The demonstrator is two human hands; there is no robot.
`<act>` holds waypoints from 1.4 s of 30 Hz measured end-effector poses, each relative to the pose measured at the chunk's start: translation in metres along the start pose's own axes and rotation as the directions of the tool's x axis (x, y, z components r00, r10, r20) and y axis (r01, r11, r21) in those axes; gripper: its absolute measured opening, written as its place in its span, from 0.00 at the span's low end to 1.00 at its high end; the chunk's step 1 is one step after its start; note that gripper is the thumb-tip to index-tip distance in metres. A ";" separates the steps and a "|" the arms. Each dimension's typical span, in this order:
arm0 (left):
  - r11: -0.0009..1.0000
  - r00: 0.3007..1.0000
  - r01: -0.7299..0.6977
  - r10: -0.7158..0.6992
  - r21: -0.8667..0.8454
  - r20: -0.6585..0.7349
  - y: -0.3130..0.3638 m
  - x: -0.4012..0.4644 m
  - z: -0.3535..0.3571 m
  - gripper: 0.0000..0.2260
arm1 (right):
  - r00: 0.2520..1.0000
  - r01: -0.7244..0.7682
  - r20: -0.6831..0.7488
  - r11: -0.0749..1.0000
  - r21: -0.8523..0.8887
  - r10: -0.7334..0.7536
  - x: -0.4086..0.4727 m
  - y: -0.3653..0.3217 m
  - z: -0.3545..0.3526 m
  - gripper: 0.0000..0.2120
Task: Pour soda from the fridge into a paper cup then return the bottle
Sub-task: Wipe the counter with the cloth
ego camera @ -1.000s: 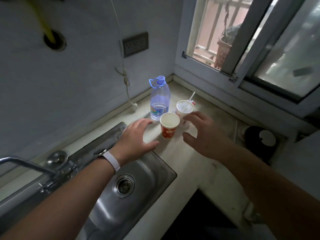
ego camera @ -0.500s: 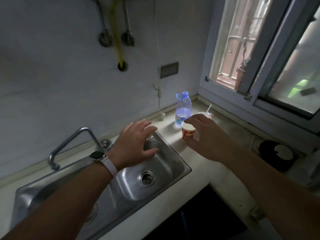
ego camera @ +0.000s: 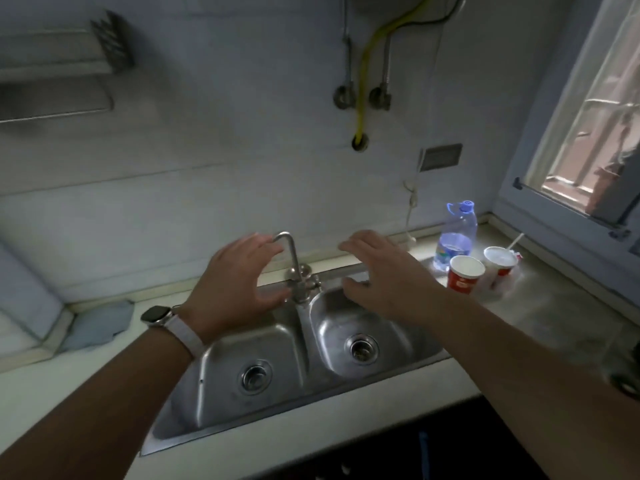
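Our hands have drawn back from the cup (ego camera: 465, 273): left hand (ego camera: 239, 277) and right hand (ego camera: 382, 271) now hover released over the sink (ego camera: 277, 344), holding nothing. We see the cup on the tabletop (ego camera: 540, 306), beside a bottle (ego camera: 456, 233).

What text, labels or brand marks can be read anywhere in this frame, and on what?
None can be read.
Bottle: coloured label band, print blurred.
Front cup: red with a pale mark, too blurred to read.
Rear cup: red print low on its side, unreadable.
Watch: face dark, no digits showing.
Wall socket: no marking visible.
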State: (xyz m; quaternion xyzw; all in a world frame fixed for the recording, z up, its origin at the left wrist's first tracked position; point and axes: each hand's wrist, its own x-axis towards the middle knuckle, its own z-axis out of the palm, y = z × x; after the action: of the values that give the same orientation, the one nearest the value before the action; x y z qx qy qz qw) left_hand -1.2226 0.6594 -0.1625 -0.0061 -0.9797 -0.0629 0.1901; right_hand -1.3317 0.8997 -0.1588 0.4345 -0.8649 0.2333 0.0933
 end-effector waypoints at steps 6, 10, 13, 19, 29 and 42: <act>0.984 0.984 0.164 -0.159 0.064 -0.078 -0.063 -0.083 -0.039 0.31 | 0.979 0.176 0.105 0.984 0.020 -0.177 0.035 -0.093 0.038 0.25; 0.960 0.960 0.267 -0.258 0.088 -0.108 -0.110 -0.152 -0.075 0.30 | 0.954 0.258 0.141 0.964 0.067 -0.265 0.056 -0.175 0.073 0.25; 0.936 0.937 0.338 -0.325 0.102 -0.126 -0.148 -0.209 -0.106 0.29 | 0.931 0.317 0.159 0.944 0.096 -0.329 0.064 -0.244 0.103 0.26; 0.881 0.888 0.450 -0.426 0.144 -0.173 -0.222 -0.325 -0.157 0.29 | 0.879 0.408 0.194 0.897 0.169 -0.436 0.070 -0.373 0.165 0.26; 0.762 0.776 0.628 -0.598 0.155 -0.201 -0.291 -0.488 -0.211 0.30 | 0.768 0.535 0.248 0.805 0.256 -0.590 0.067 -0.538 0.249 0.27; 0.660 0.662 0.746 -0.722 0.089 -0.202 -0.332 -0.555 -0.207 0.30 | 0.683 0.580 0.312 0.750 0.318 -0.660 0.086 -0.603 0.317 0.26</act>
State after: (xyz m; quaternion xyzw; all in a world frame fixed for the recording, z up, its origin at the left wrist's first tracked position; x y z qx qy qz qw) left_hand -0.6429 0.3110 -0.2192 0.4109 -0.8829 -0.0540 0.2208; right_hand -0.8916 0.3756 -0.2100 0.7477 -0.6379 0.1753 -0.0569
